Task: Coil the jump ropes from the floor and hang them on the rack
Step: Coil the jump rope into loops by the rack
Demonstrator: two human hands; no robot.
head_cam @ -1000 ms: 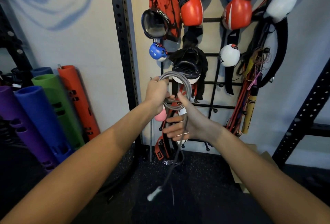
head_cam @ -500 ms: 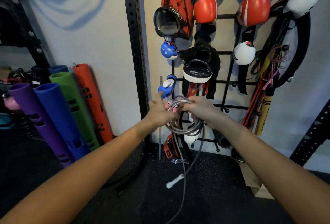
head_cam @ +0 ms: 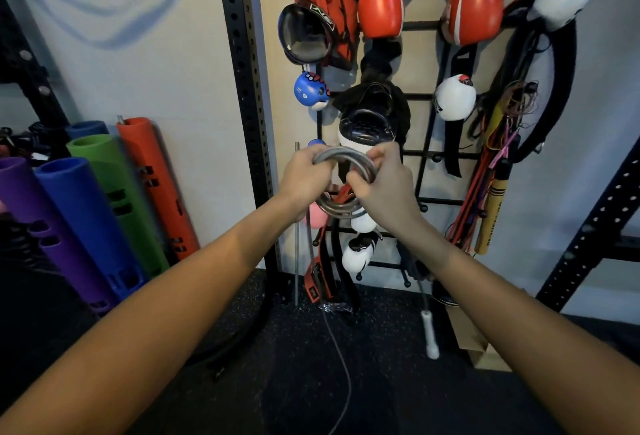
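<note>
A grey jump rope (head_cam: 341, 157) is wound into a small coil that I hold up at chest height in front of the black wall rack (head_cam: 424, 154). My left hand (head_cam: 304, 178) grips the coil's left side. My right hand (head_cam: 381, 181) grips its right side, fingers wrapped over the strands. A loose length of rope (head_cam: 341, 365) hangs from the coil and trails on the floor. The rope's white handle (head_cam: 429, 334) dangles near the floor below my right forearm.
Boxing gloves (head_cam: 381, 6), pads and belts hang on the rack, with a bundle of other ropes (head_cam: 491, 171) at its right. A black perforated upright (head_cam: 247, 95) stands left of it. Coloured foam tubes (head_cam: 104, 213) lean on the left wall. A cardboard box (head_cam: 474, 341) sits on the floor.
Both hands have risen with the coil toward the rack. The right hand has closed over the coil's right side. The white handle has swung from the floor's middle to below my right forearm.
</note>
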